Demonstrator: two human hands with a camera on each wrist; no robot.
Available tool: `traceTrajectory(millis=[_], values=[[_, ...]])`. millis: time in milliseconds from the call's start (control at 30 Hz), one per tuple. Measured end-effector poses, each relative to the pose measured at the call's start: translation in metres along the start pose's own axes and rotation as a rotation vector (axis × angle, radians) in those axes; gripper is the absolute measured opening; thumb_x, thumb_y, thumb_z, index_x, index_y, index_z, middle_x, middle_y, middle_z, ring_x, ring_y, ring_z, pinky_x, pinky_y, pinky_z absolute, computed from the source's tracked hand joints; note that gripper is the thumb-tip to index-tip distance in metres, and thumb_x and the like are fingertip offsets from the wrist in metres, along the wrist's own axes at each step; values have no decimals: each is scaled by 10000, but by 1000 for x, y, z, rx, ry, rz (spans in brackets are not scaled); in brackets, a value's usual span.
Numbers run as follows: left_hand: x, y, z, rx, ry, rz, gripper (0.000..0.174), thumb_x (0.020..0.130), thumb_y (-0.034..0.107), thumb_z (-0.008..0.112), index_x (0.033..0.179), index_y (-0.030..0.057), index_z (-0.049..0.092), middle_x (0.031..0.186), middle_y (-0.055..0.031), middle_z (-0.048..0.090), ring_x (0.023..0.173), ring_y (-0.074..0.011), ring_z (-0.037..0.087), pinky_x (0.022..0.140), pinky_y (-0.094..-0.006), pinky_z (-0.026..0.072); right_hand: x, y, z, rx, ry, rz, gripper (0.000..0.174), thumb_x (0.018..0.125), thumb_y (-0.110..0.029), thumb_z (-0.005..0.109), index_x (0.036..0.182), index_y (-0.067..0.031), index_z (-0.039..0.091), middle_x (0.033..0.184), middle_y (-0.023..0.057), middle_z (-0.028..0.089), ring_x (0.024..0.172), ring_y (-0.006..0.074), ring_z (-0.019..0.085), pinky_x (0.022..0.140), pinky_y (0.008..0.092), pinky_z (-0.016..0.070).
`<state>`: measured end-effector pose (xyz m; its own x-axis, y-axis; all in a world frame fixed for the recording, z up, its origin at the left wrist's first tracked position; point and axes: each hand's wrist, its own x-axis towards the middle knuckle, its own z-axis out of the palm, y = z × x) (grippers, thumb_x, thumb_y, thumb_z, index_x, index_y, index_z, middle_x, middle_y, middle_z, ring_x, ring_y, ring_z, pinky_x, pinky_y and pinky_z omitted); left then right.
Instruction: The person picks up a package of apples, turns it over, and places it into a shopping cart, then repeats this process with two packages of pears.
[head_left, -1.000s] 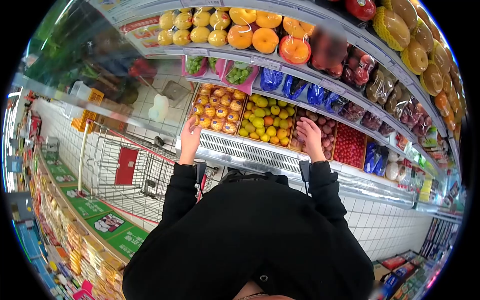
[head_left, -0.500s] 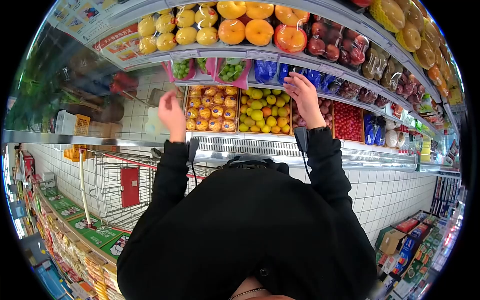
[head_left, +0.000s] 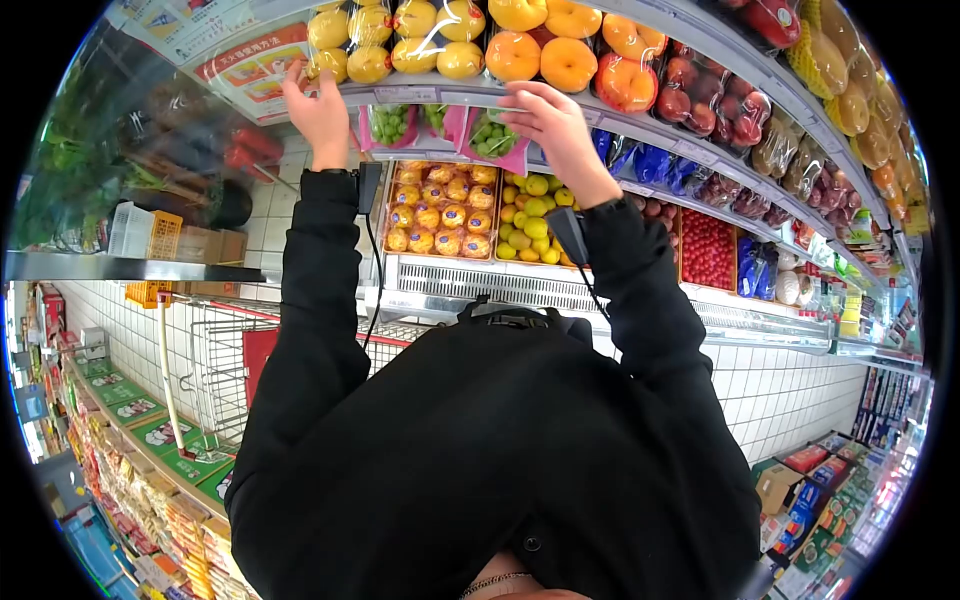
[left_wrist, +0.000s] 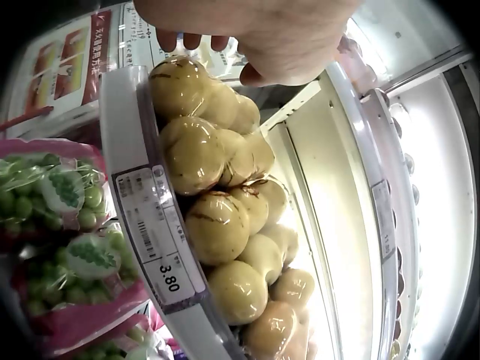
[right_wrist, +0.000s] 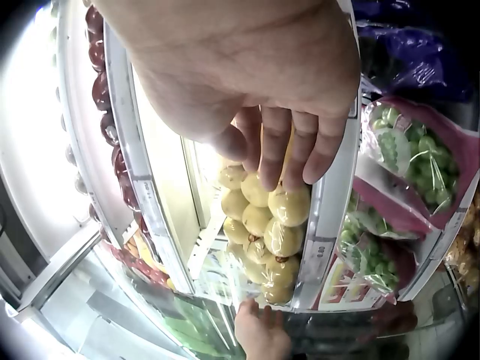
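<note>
Film-wrapped yellow pears (head_left: 369,64) sit in packs at the left end of the upper shelf. My left hand (head_left: 322,118) is raised beside the leftmost pack, its fingertips overlapping the pears' edge. In the left wrist view, this hand (left_wrist: 270,37) is over the end of the pear row (left_wrist: 217,226), fingers loosely bent and holding nothing. Farther right, my right hand (head_left: 558,138) reaches up in front of the shelf edge, fingers extended. The right wrist view has that hand (right_wrist: 255,71) close to the pears (right_wrist: 256,219), nothing in its grasp.
A price-tagged shelf edge (left_wrist: 139,172) runs before the pears. Bagged green grapes (head_left: 390,125) lie below, above bins of wrapped round fruit (head_left: 440,215) and yellow-green fruit (head_left: 530,215). Orange peaches (head_left: 568,65) sit to the right. A shopping cart (head_left: 225,365) stands at left.
Both hands have risen from over the lower bins to the upper shelf of pears. The right hand has also moved left. Neither has taken hold of anything.
</note>
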<state>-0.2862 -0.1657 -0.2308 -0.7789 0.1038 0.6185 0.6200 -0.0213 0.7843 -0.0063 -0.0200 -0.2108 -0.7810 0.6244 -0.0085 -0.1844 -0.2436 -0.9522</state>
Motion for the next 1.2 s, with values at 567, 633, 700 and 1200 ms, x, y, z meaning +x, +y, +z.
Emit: traceTrajectory(millis=[567,633,700,1200], values=[[43,-2,23,483,-359,220,726,817,313,717,1328,-98,405,1263,-271,508,1155,-441,506,966,-490,414,75,5,99,-246,-112,-216,351,903,-186,586,1208,-15,616,1149,92,673,994,147,628,829,276,499],[39,0,18,452,-358,251,731,820,303,717,1338,-97,392,1274,-267,502,1160,-444,499,979,-492,405,82,11,102,-289,-110,-256,373,892,-190,592,1224,-21,607,1164,106,671,1005,169,637,850,289,501],[34,-4,13,433,-339,291,733,820,291,719,1346,-96,384,1287,-268,493,1170,-445,491,994,-490,395,92,11,106,-363,-113,-314,400,878,-202,603,1238,-28,600,1178,123,668,1009,192,647,866,300,503],[-20,-18,-3,-304,-184,-595,841,877,248,671,1475,-97,191,1473,-241,355,1369,-284,348,1102,-343,285,192,-28,132,-997,-10,-1224,182,856,-109,561,996,-27,644,847,164,625,843,325,601,765,441,458]])
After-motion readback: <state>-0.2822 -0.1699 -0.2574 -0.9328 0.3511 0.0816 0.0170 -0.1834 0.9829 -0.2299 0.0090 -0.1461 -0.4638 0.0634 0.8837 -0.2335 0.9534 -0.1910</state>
